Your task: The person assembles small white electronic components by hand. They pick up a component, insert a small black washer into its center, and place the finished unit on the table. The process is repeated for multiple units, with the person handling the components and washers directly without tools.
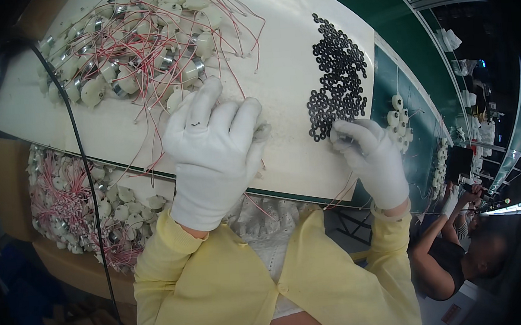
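Here, a white table (308, 159) fills the view, edged by a green conveyor belt (411, 67) in a dim workshop where another person (454, 257) sits at lower right. A heap of small white motors with red wires (137, 44) covers the table's far left; more fill a box (76, 205) below its edge. A cluster of black rubber rings (336, 75) lies at the right. The gloved left hand (215, 156) rests flat, fingers spread, covering whatever lies under it. The gloved right hand (372, 158) has its fingers pinched narrow at the cluster's near edge, seemingly on one ring. The rings look light, thin and flexible, likely best nipped by the rim.
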`<state>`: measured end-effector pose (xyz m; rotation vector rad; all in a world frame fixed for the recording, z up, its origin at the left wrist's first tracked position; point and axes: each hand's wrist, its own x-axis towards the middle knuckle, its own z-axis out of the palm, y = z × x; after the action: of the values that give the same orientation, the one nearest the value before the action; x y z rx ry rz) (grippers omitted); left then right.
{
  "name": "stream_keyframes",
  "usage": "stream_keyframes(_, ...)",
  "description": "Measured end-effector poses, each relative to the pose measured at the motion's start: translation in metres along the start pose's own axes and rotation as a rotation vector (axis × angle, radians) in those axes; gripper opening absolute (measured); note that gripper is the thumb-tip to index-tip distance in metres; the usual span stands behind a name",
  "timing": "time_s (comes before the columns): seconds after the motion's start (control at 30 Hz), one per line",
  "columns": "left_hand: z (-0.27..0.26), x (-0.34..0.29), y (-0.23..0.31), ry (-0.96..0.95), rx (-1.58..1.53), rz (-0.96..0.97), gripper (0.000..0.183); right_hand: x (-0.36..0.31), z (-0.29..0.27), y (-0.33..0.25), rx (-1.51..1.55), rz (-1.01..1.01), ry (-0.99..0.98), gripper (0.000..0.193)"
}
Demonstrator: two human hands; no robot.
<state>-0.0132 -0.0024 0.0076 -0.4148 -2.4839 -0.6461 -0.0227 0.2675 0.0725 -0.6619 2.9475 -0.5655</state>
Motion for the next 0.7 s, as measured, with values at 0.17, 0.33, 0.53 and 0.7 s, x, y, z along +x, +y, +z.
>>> stream_keyframes(0.17, -0.003, 0.001, 0.001, -0.046, -0.03, 0.02, 0.033, 0.01, -0.003, 0.0, -0.145, -0.165, 0.02, 0.025)
stream_keyframes(0.33, 0.0, -0.008, 0.003, -0.017, -0.144, 0.135, 0.038, 0.003, -0.016, -0.007, -0.251, -0.195, -0.102, 0.025)
stream_keyframes(0.53, 0.005, -0.009, 0.0, -0.006, -0.13, 0.144, 0.039, 0.006, -0.018, -0.013, -0.325, -0.219, -0.138, 0.026)
stream_keyframes(0.7, 0.0, -0.004, 0.002, -0.067, -0.162, 0.115, 0.039, -0.002, -0.011, -0.01, -0.277, -0.174, -0.106, 0.034)
